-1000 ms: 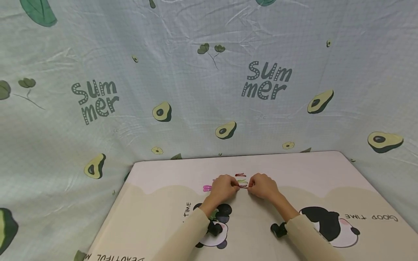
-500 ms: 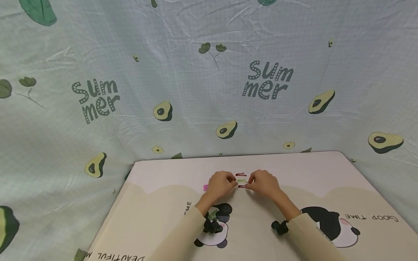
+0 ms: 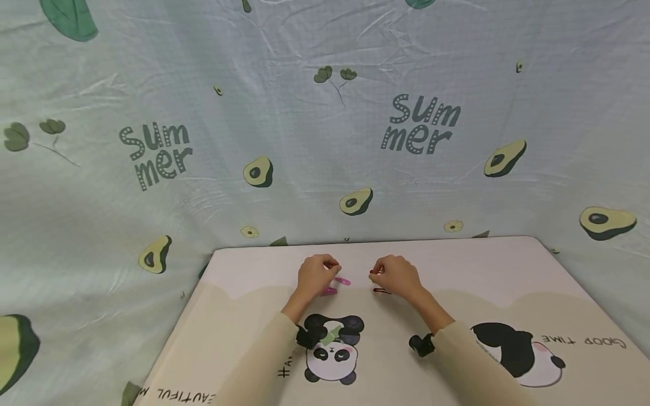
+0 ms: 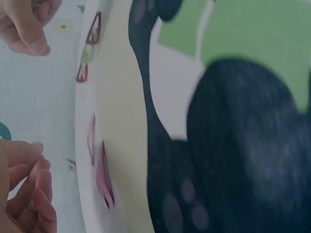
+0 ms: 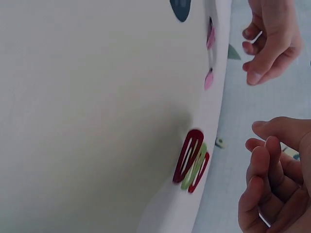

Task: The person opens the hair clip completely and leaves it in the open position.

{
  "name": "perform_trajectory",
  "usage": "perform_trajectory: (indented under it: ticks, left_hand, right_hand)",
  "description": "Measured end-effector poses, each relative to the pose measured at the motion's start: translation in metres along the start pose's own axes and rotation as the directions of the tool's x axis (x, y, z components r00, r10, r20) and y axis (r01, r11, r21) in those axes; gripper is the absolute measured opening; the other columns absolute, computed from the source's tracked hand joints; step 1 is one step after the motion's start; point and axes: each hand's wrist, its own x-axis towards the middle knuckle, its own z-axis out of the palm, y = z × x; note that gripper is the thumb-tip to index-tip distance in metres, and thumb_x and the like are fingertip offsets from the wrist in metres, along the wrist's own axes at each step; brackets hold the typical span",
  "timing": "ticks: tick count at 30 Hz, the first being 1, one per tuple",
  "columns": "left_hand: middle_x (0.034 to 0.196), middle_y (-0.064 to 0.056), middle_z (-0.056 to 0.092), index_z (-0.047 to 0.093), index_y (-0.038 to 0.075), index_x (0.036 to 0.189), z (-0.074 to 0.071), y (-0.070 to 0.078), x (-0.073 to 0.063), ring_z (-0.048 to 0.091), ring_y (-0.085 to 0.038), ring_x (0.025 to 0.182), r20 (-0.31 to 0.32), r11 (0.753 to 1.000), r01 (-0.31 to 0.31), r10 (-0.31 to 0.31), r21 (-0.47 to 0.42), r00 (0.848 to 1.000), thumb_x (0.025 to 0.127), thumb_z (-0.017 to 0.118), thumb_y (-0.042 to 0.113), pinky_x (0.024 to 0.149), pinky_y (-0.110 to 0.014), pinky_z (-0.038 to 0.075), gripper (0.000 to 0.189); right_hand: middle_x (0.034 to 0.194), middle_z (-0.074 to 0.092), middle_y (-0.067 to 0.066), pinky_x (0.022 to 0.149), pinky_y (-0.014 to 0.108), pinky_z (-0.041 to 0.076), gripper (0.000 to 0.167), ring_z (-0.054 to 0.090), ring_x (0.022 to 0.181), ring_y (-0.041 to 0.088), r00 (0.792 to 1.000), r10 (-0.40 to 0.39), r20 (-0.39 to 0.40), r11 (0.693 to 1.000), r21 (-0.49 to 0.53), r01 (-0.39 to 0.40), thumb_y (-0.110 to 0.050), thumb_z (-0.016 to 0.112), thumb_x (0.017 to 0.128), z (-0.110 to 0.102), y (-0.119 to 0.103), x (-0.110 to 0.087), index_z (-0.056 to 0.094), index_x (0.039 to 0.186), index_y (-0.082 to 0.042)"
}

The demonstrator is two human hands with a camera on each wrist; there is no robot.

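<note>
Pink snap hair clips point(image 3: 342, 281) lie on the tabletop close to my left hand point(image 3: 316, 276), which hovers with fingers bent and thumb near the index finger. Nothing shows between those fingertips in the left wrist view. To the right, my right hand point(image 3: 398, 275) is raised over a row of clips and hides part of it in the head view. The right wrist view shows this row side by side: a dark red clip point(image 5: 188, 156), a light green clip point(image 5: 195, 167) and a red clip point(image 5: 199, 173). The right hand's fingers curl loosely, holding nothing visible.
A table mat point(image 3: 386, 361) printed with pandas and lettering covers the table. Behind its far edge hangs a pale curtain point(image 3: 304, 135) with avocado prints. Small dark cameras point(image 3: 421, 345) sit at both wrists.
My left hand has moved left from the red and green clips to the pink ones, uncovering a second pink clip. The right hand has shifted slightly left and back, over the row.
</note>
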Motion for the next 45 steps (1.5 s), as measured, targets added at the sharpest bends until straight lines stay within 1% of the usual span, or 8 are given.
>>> perform_trajectory:
  ticks: [3,9,13,18,22,32,40,45]
  left_hand:
    - [0.086,-0.003,0.078,0.081,0.011,0.093,-0.004,-0.009,0.000,0.067,-0.018,0.078,0.015,1.000,-0.001,0.001,0.017,1.000,0.091,0.076,0.019,0.070,-0.034,0.049,0.010]
    - [0.085,-0.003,0.077,0.082,0.011,0.094,-0.006,-0.022,0.001,0.064,-0.016,0.078,0.109,0.999,0.006,-0.011,0.053,0.994,0.090,0.077,0.020,0.073,-0.035,0.051,0.012]
    - [0.086,-0.001,0.077,0.082,0.014,0.096,-0.005,-0.026,0.004,0.061,-0.013,0.077,0.176,0.997,0.002,-0.015,0.074,0.984,0.089,0.077,0.023,0.074,-0.033,0.049,0.013]
    - [0.088,-0.001,0.078,0.083,0.015,0.097,-0.005,-0.026,0.005,0.060,-0.012,0.076,0.227,0.997,-0.026,0.008,0.078,0.974,0.090,0.078,0.023,0.071,-0.031,0.048,0.012]
    - [0.088,0.000,0.079,0.084,0.015,0.096,-0.004,-0.026,0.006,0.059,-0.010,0.074,0.245,0.996,-0.040,0.020,0.078,0.969,0.090,0.079,0.023,0.068,-0.029,0.047,0.011]
    - [0.085,0.003,0.078,0.084,0.018,0.093,-0.001,-0.028,0.011,0.057,-0.009,0.073,0.233,0.992,-0.045,0.015,0.122,0.972,0.091,0.078,0.024,0.068,-0.028,0.044,0.009]
    - [0.081,0.003,0.077,0.082,0.017,0.088,-0.007,-0.024,0.011,0.057,-0.010,0.072,0.262,0.990,-0.056,0.021,0.128,0.965,0.091,0.078,0.021,0.069,-0.030,0.045,0.006]
    - [0.077,0.003,0.072,0.079,0.015,0.087,-0.009,-0.022,0.012,0.054,-0.011,0.070,0.303,0.990,-0.051,0.008,0.133,0.953,0.092,0.076,0.018,0.069,-0.030,0.043,0.007]
  right_hand:
    - [0.078,0.070,0.000,0.055,0.028,0.044,0.015,0.056,0.065,0.014,1.000,-0.018,0.013,1.000,-0.010,0.018,-0.026,0.076,0.089,0.007,-0.013,0.005,0.079,0.091,-0.012]
    - [0.079,0.070,-0.001,0.058,0.031,0.046,0.013,0.055,0.066,0.015,0.997,-0.059,0.052,0.996,-0.060,0.062,-0.025,0.078,0.089,0.021,-0.034,0.015,0.079,0.092,-0.013]
    - [0.083,0.073,0.000,0.061,0.035,0.048,0.012,0.056,0.069,0.017,0.994,-0.046,0.103,0.995,-0.080,0.054,-0.025,0.079,0.088,0.028,-0.041,0.023,0.080,0.094,-0.014]
    - [0.090,0.076,0.003,0.067,0.040,0.051,0.015,0.060,0.073,0.019,0.989,-0.010,0.146,0.994,-0.104,0.026,-0.025,0.081,0.087,0.036,-0.043,0.031,0.081,0.096,-0.013]
    - [0.095,0.078,0.005,0.071,0.046,0.055,0.015,0.065,0.078,0.023,0.986,-0.010,0.166,0.991,-0.129,0.032,-0.024,0.081,0.087,0.043,-0.043,0.033,0.081,0.095,-0.012]
    - [0.096,0.079,0.005,0.075,0.054,0.057,0.006,0.068,0.081,0.024,0.991,-0.061,0.122,0.991,-0.111,0.074,-0.020,0.081,0.088,0.051,-0.041,0.038,0.082,0.090,-0.015]
    - [0.079,0.072,0.001,0.069,0.047,0.055,0.011,0.059,0.069,0.018,0.990,-0.021,0.137,0.994,-0.103,0.035,-0.022,0.080,0.088,0.053,-0.040,0.038,0.078,0.086,-0.012]
    - [0.077,0.068,0.001,0.067,0.042,0.052,0.011,0.056,0.069,0.018,0.990,-0.028,0.136,0.997,-0.072,0.038,-0.022,0.077,0.089,0.053,-0.039,0.037,0.077,0.088,-0.011]
